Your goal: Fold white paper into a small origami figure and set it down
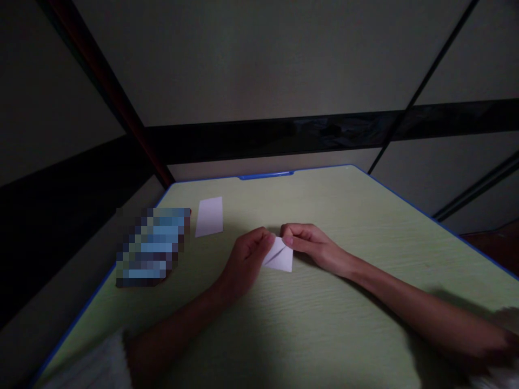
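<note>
A small white folded paper point(280, 258) lies on the pale green table point(308, 324) in the middle of the view. My left hand point(246, 258) curls around its left edge, fingers pinched on it. From the other side my right hand point(312, 243) pinches the paper's upper right corner with thumb and fingertips. Both forearms rest low over the tabletop. The paper shows a diagonal crease.
A second white paper sheet point(210, 216) lies flat further back on the left. A blurred blue object point(152, 246) sits at the table's left edge. The table has a blue rim point(265, 175). Dark walls and floor surround it; the light is dim.
</note>
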Demonstrator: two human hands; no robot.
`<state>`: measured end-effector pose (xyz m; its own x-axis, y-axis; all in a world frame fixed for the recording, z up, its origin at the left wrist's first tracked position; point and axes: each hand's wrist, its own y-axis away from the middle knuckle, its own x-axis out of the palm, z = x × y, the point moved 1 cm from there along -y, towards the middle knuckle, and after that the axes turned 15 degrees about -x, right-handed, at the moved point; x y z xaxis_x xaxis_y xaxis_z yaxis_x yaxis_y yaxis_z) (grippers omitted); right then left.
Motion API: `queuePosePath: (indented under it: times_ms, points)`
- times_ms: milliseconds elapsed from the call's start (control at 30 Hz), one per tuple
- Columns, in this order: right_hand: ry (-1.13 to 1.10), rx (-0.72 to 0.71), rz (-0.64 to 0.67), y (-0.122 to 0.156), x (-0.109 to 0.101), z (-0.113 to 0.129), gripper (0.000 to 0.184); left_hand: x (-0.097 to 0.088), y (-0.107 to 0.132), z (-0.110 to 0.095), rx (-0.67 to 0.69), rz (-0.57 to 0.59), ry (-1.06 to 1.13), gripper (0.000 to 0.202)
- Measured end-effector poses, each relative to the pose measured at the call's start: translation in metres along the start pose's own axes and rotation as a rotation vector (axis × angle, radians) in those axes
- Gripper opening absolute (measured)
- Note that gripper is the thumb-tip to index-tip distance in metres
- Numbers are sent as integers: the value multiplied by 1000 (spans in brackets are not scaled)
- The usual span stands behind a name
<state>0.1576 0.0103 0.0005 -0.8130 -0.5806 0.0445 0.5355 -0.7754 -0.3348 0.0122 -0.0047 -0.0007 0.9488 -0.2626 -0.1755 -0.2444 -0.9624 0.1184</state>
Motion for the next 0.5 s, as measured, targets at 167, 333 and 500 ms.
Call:
queuePosePath:
  times_ms: [167, 333, 500]
  points:
    - [23, 7, 25, 1, -2, -1, 31, 2, -3, 0, -37, 106, -26, 27]
    - [53, 9, 214, 2, -3, 3, 31, 2, -3, 1, -56, 266, -123, 28]
    - [-23, 9, 201, 2, -3, 0, 32, -1, -2, -1, -54, 266, -82, 26]
